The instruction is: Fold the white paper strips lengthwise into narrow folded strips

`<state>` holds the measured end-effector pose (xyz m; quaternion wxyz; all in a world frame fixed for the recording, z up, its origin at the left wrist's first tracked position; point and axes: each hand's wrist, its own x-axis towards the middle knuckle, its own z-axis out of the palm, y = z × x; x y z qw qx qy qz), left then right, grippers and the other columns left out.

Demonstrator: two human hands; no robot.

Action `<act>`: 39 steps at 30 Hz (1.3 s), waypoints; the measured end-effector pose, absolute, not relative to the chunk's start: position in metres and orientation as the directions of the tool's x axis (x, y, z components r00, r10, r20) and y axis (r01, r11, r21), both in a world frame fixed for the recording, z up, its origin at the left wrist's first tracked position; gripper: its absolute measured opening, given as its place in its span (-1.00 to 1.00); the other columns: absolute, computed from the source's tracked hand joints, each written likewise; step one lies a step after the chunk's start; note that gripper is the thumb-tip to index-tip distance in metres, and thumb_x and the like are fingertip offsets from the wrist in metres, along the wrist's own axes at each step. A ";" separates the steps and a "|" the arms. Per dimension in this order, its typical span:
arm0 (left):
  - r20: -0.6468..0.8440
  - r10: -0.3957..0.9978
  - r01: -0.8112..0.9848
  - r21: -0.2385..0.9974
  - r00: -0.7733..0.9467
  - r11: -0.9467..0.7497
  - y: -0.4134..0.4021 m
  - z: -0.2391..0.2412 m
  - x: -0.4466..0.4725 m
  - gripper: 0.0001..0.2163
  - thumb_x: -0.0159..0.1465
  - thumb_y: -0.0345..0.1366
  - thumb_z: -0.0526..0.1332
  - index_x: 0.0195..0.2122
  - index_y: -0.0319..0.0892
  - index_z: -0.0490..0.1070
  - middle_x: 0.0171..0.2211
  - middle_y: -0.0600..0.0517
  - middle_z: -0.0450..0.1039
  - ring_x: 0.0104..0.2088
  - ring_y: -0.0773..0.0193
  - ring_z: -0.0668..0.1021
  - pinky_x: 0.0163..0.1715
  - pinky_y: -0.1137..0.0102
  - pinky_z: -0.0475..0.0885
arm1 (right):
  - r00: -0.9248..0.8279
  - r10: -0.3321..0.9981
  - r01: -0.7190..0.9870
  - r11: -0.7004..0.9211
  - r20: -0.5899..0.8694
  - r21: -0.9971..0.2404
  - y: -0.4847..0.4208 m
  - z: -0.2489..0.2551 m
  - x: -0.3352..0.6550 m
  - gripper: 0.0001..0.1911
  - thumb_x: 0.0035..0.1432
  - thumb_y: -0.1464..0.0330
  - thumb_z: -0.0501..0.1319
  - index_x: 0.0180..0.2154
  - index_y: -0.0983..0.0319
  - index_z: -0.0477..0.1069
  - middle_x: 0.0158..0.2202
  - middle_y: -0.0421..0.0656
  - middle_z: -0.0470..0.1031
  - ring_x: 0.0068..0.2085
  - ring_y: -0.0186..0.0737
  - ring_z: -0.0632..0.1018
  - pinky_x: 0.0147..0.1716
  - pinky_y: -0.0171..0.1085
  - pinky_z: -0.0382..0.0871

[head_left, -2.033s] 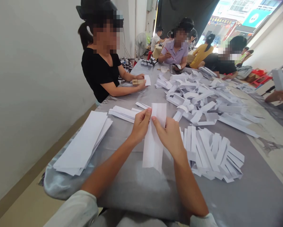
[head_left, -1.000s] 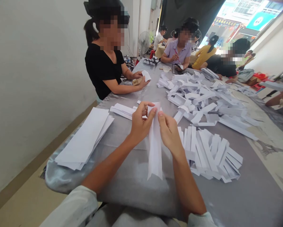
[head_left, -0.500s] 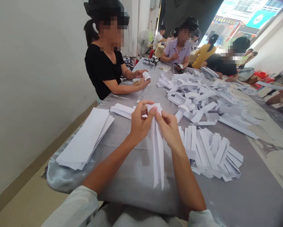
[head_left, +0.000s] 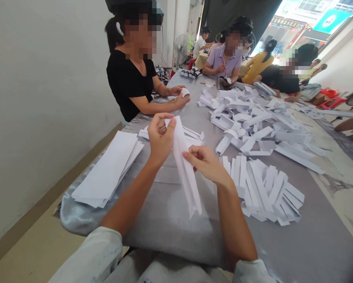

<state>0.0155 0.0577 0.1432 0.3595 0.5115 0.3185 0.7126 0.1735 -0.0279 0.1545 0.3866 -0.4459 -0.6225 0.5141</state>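
A long white paper strip (head_left: 185,171), folded lengthwise, hangs above the grey table (head_left: 170,220). My left hand (head_left: 160,137) pinches its upper end between thumb and fingers. My right hand (head_left: 204,163) pinches the strip lower down, along the fold. The strip's free end points down toward me. To my left lies a stack of flat white sheets (head_left: 109,169). To my right sits a pile of folded strips (head_left: 265,188).
A big heap of folded paper pieces (head_left: 253,122) covers the table's middle. A person in black (head_left: 132,82) sits at the left edge handling paper; other people sit at the far end and right. A wall runs along the left.
The wide strip has been folded in half lengthwise into a narrow one. My left hand has risen with the top end and my right hand has slid down the fold.
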 end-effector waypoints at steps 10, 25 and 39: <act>0.460 0.777 -0.181 0.799 -0.430 -0.573 0.112 0.121 -0.030 -0.69 0.24 -0.07 0.53 -0.19 -0.12 0.51 -0.42 0.06 0.49 -0.48 0.34 0.47 -0.52 0.45 0.28 | -0.522 0.813 0.274 -0.128 -0.259 -0.953 -0.033 0.157 0.183 -0.58 0.32 0.03 0.38 -0.36 0.21 0.42 -0.45 -0.22 0.56 -0.43 -0.29 0.60 -0.45 -0.34 0.55; 0.443 0.711 -0.195 0.758 -0.546 -0.623 0.110 0.111 -0.007 -0.65 0.35 0.06 0.42 -0.16 -0.09 0.42 -0.31 0.05 0.49 -0.38 0.32 0.53 -0.42 0.44 0.37 | -0.481 0.871 0.291 0.052 -0.099 -0.955 -0.031 0.154 0.170 -0.80 0.32 0.29 0.32 -0.06 0.20 0.56 -0.12 -0.15 0.64 -0.21 -0.21 0.62 -0.28 -0.26 0.55; 0.566 0.586 0.004 0.721 -0.580 -0.693 0.113 0.116 -0.019 -0.67 0.42 0.06 0.36 -0.16 -0.10 0.42 -0.26 0.03 0.43 -0.23 0.27 0.56 -0.26 0.42 0.46 | -0.545 0.811 0.332 -0.024 -0.212 -0.943 -0.033 0.147 0.171 -0.82 0.38 0.20 0.29 -0.14 0.17 0.45 -0.32 -0.21 0.59 -0.34 -0.21 0.67 -0.39 -0.23 0.68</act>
